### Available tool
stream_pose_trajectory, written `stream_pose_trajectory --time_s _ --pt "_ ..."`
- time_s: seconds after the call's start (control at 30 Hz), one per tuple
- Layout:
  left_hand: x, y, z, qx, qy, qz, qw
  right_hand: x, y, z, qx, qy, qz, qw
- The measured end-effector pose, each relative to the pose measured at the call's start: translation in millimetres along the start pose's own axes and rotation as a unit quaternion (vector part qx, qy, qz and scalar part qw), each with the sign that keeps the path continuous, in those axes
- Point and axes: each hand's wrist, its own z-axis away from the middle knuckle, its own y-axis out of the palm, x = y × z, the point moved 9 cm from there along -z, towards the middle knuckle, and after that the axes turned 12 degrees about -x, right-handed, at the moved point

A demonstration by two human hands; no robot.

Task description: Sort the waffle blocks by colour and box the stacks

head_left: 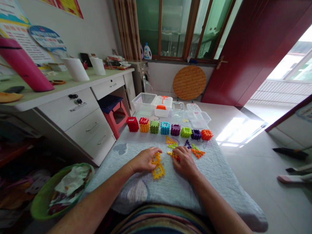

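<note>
On the pale blue quilted cloth [214, 182] my left hand [145, 159] curls its fingers round a yellow toothed puzzle tile [156, 159]; a second yellow tile [158, 171] lies just below it. My right hand [185, 161] rests knuckles up, fingers closed on an orange-red tile [174, 155]. Loose tiles lie just beyond the hands: yellow [170, 140], green [172, 146], purple [187, 144] and orange [198, 152]. Behind them stands a row of several finished cubes, from the red cube [132, 124] on the left to the orange cube [207, 134] on the right.
Clear plastic boxes [143, 101] and lids [200, 118] sit behind the cubes. A white desk with drawers [80, 110] and a red stool [114, 118] stand at the left. A green bin [60, 191] sits at lower left. Tiled floor lies to the right.
</note>
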Motion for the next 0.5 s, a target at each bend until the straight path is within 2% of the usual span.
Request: stream_pose_trajectory --time_s 0.27,0.5 --pt "8 -22.6 -14 -0.118 -0.047 0.079 0.989 1 0 0 0.007 0.003 -0.002 1.000" --pt "16 -40.3 -11 -0.228 -0.089 0.075 0.967 1 0 0 0.006 0.001 -0.006 1.000"
